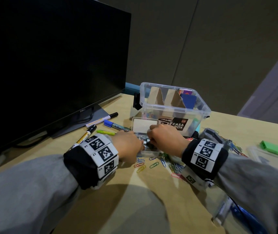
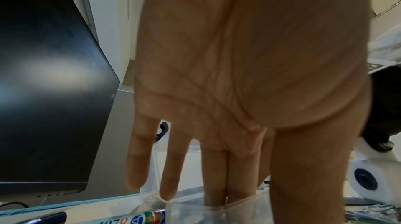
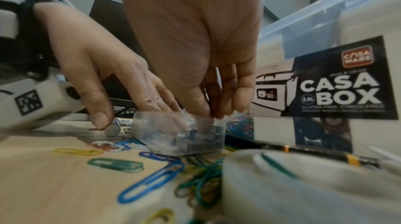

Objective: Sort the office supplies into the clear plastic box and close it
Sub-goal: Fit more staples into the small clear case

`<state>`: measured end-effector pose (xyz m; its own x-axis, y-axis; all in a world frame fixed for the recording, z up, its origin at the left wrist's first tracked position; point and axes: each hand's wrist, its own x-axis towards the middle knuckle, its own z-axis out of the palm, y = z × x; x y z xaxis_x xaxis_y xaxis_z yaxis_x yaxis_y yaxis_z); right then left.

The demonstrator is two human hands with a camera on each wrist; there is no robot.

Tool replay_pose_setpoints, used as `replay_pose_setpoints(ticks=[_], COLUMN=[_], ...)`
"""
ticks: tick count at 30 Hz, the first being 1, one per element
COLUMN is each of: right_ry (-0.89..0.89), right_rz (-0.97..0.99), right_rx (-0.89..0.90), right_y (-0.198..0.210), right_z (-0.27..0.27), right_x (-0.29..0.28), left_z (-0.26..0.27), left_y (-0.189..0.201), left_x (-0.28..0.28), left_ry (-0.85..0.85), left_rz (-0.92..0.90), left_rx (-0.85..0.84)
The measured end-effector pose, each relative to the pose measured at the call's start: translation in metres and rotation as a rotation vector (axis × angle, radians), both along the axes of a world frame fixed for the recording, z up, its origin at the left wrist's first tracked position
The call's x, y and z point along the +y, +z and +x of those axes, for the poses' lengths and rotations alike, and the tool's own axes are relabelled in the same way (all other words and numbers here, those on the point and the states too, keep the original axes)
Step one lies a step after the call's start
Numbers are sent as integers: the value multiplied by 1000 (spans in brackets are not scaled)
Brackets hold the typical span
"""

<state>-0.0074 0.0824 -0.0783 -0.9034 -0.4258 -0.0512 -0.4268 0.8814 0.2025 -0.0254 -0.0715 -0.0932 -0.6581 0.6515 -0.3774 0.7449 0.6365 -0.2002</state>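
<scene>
I read "CASA BOX" in white capitals on the black label of the clear plastic box [image 1: 174, 105], with a red "CASA WARE" badge above it and "CLUTTER-FREE, STRESS-FREE" in blurred small print beneath. The box stood lidless on the pale wood-grain desk [image 1: 134, 191], brown cardboard dividers [image 1: 161, 98] slanting inside it and a blue card-like piece [image 1: 188, 101] in its right compartment. Just in front of the box sat a small clear case [image 1: 147, 147], its hinged lid raised, packed with grey metal blocks that looked like staples. My left hand [image 1: 129, 146] reached in from the case's left, fingers fairly straight and resting on its rim and wall. My right hand [image 1: 166, 139] had its fingertips curled down into the case, pinching at the contents, though blur hid exactly what they gripped. Coloured wire paper clips [image 1: 150, 163] lay scattered before the case. Left of the box lay a blue-capped marker [image 1: 116, 126] lettered "Artline", a yellow-green highlighter [image 1: 105, 132], and black-capped pens. The dark monitor [image 1: 50, 61] behind them read "DELL".
</scene>
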Motion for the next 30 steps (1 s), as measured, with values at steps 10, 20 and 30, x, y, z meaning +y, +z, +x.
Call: replay_pose_setpoints(ticks=[10,20,30], right_ry=[-35,-156,-481], right_rz=[-70,-122,8], right_rx=[45,123,37], right_y=[8,30,36], right_z=[10,23,43], right_x=[16,62,129], left_z=[1,11,-18], left_y=[11,51,70], left_x=[-3,22,83], left_ry=[27,-26,-63], left_rz=[67,480,1012], left_rx=[-61,60,273])
